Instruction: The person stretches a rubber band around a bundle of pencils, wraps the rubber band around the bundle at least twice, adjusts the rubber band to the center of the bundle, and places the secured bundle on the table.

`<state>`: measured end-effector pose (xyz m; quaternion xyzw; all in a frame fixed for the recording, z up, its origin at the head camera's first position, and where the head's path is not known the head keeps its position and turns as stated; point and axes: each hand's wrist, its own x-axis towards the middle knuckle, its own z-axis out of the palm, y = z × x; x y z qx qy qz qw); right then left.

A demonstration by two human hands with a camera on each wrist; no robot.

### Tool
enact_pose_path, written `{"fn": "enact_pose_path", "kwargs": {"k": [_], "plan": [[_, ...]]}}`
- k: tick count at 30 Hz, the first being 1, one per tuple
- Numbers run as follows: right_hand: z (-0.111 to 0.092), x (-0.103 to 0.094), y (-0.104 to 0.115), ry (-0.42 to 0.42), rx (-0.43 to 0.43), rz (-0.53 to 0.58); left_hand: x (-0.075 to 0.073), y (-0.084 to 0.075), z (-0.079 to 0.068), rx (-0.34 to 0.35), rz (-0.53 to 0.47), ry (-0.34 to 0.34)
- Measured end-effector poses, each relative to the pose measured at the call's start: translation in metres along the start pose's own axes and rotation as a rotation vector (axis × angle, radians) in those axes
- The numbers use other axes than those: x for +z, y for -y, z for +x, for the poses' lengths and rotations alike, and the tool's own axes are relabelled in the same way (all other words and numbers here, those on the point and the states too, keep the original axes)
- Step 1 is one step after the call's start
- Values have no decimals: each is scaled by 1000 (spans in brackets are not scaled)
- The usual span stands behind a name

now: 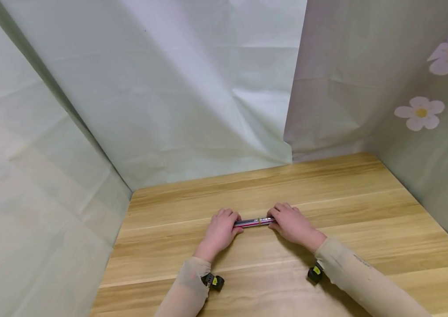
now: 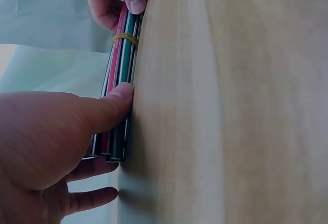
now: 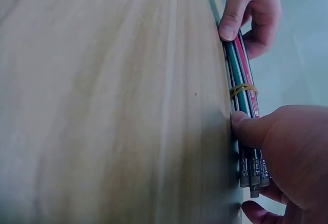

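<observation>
A bundle of pencils (image 1: 247, 223), striped in red, green, black and white, lies level low over the table, bound by a tan rubber band (image 3: 243, 88). My left hand (image 1: 220, 229) pinches its left end, with the thumb along the near side. At the other end, my right hand (image 1: 292, 223) grips the bundle between thumb and fingers. Grey tips (image 3: 254, 179) of several pencils stick out under the right thumb in the right wrist view. Part of the bundle is hidden behind both hands. Whether it touches the wood, I cannot tell.
The wooden table (image 1: 160, 246) has pale grain lines. Light cloth (image 1: 192, 110) hangs behind it and at the left. White flowers (image 1: 420, 113) decorate the covering on the right. A small black camera (image 1: 217, 282) sits at the left wrist, another camera (image 1: 315, 274) at the right.
</observation>
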<state>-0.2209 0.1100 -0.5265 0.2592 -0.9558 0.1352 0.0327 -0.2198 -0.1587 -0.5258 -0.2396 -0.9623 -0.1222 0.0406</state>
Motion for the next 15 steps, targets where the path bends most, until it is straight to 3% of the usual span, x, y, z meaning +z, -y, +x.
{"fn": "enact_pose_path", "kwargs": {"k": [9, 15], "plan": [[-11, 0, -7, -54, -31, 9, -1, 5, -5, -5, -79, 14], [-25, -13, -24, -22, -18, 136, -12, 24, -31, 2, -262, 34]]}}
